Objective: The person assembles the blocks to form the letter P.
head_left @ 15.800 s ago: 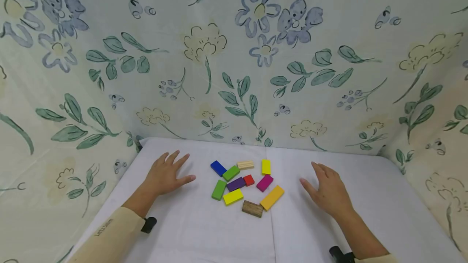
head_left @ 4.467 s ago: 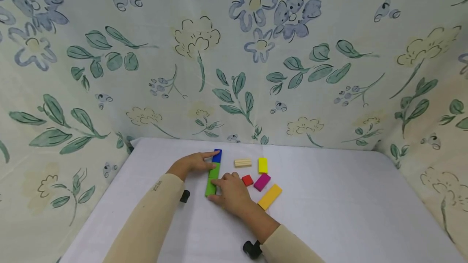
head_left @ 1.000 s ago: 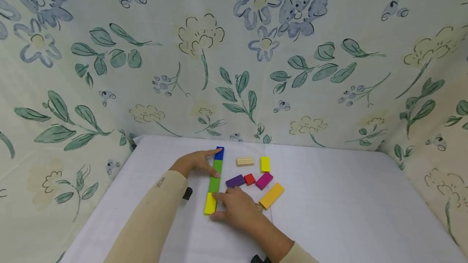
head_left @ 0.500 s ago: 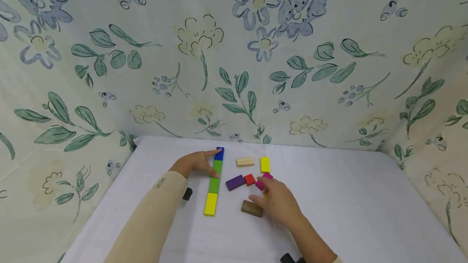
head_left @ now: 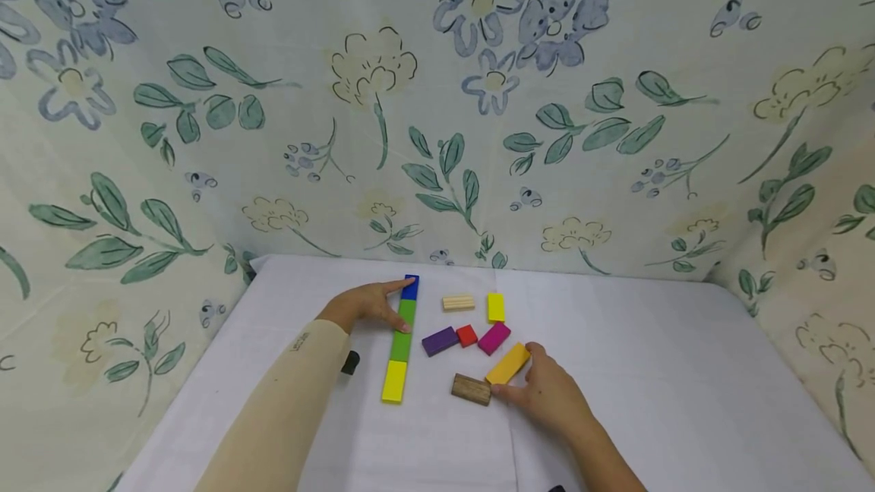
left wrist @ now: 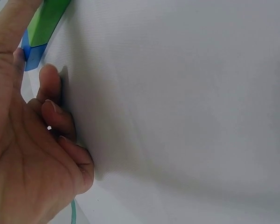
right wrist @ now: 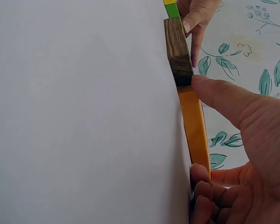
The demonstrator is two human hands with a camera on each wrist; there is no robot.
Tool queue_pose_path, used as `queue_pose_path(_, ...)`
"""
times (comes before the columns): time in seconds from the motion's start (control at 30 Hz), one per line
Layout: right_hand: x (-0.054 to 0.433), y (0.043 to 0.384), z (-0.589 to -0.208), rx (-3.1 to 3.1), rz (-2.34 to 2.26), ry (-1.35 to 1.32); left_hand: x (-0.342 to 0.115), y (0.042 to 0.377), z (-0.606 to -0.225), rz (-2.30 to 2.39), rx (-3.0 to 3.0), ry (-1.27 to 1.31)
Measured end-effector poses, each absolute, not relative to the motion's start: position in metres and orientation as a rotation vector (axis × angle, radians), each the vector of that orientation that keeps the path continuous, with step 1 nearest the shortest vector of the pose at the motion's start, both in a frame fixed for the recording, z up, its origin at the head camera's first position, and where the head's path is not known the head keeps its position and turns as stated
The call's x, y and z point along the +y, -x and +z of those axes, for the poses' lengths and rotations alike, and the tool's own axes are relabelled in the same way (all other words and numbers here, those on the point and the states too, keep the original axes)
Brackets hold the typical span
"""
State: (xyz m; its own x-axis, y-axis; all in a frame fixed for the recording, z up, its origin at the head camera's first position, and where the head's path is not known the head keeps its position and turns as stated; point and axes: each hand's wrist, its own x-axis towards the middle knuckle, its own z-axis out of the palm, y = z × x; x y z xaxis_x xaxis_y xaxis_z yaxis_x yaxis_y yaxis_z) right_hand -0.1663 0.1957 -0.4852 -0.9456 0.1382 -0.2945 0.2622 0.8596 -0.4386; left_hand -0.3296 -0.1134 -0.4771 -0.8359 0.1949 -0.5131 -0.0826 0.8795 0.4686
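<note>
Head view: a floral cloth backdrop (head_left: 437, 124) fills the upper part of the frame and both side edges, and below it a white-covered table (head_left: 636, 348) spreads across the lower part. A beige sleeve (head_left: 280, 408) rises from the bottom edge, left of centre, to the left hand (head_left: 365, 304). The right hand (head_left: 550, 389) is right of centre in the lower half, its thumb and fingers clamped on opposite ends of the orange block (head_left: 507, 364). The left hand's index finger and thumb are spread apart, the fingertip on the blue block (head_left: 410, 290) and the thumb over the green stretch (head_left: 400, 348); the left wrist view shows its other fingers bent.

These pieces form one straight row left of the frame's centre: blue at the top, green in the middle, a yellow block (head_left: 393, 381) at the bottom. The brown block (head_left: 472, 389) lies lower centre, beside the orange one's lower end; whether they touch cannot be told. Above it are the purple block (head_left: 440, 341) and, further right, the magenta block (head_left: 494, 338). Higher still lie a ridged pale piece (head_left: 458, 302) and a second yellow block (head_left: 495, 307). Smallest is the red block (head_left: 466, 335), between purple and magenta.
</note>
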Motion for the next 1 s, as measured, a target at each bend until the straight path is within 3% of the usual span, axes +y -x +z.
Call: queue_pose_path(1.0, 0.187, 0.167, -0.481, 2.817, -0.788, -0.143, -0.115, 0.331, -0.478, 0.644, 2.477, -0.062)
